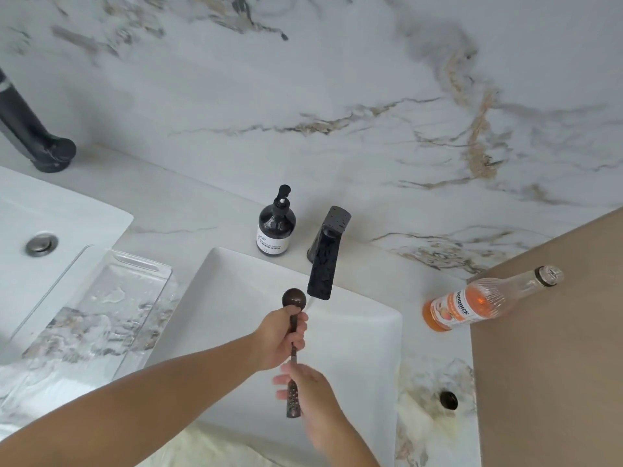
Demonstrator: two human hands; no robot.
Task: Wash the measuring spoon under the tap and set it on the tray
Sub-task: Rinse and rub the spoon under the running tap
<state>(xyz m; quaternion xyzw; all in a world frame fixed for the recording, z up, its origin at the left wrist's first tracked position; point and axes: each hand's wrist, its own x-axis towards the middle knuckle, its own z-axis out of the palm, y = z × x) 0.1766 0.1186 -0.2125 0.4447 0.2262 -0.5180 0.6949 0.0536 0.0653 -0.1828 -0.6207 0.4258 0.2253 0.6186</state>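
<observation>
A dark metal measuring spoon [294,299] with a round bowl and a long patterned handle is held over the white sink [367,335]. Its bowl sits just left of the black tap's [326,261] spout, beside a thin stream of water. My left hand [282,337] grips the upper handle just below the bowl. My right hand [308,389] holds the lower end of the handle with its fingers. A clear, wet tray [111,291] lies on the marble counter to the left of the sink.
A dark soap pump bottle [276,229] stands behind the sink. An orange-labelled glass bottle [478,305] stands at the right, with a small dark cap [448,400] on the counter below it. A brown panel [553,348] borders the right. A second sink [50,224] and black tap [30,129] are at left.
</observation>
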